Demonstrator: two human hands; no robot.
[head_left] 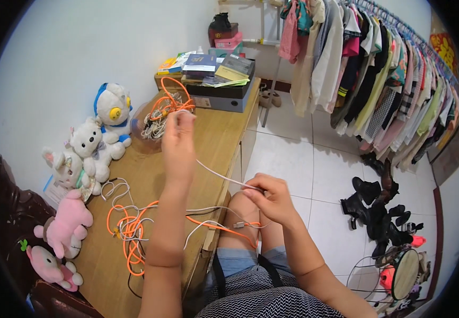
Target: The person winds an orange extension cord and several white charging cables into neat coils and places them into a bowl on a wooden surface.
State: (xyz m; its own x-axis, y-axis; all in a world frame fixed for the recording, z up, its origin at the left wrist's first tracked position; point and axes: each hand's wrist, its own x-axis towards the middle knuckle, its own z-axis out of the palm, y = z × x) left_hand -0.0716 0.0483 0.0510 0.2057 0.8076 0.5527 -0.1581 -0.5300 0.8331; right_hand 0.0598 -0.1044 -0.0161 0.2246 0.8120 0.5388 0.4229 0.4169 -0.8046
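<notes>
Labels/print: white label on grey shoebox (202,101), upper ctr; dark-blue booklet (200,62) on top, print too small to read.
L hand (179,124): upper ctr, raised in front of clear bowl (138,126); fingers curled in, blurred, can't tell what they're clamped on.
R hand (272,197): just right of ctr, thumb + fingers clamped on white cable.
White cable (219,174): mid-frame, thin, smooth; stretches from R hand up-left, passing out of sight behind L wrist.
Bowl contents: bundled white cords (155,128) w/ looped orange cord (186,95) over them.
Orange tangle (129,228): lower left-ctr, loose loops mixed w/ white/grey cords; a grey plug (238,224) hangs by the thighs.
Desk (211,135): wood-look, flat; front edge runs upper ctr to lower ctr.
Plush toys (89,143): fuzzy, rounded, along desk's wall side, left.
Floor (285,153): glossy white tile betw. desk edge & dark shoes (370,212), right.
</notes>
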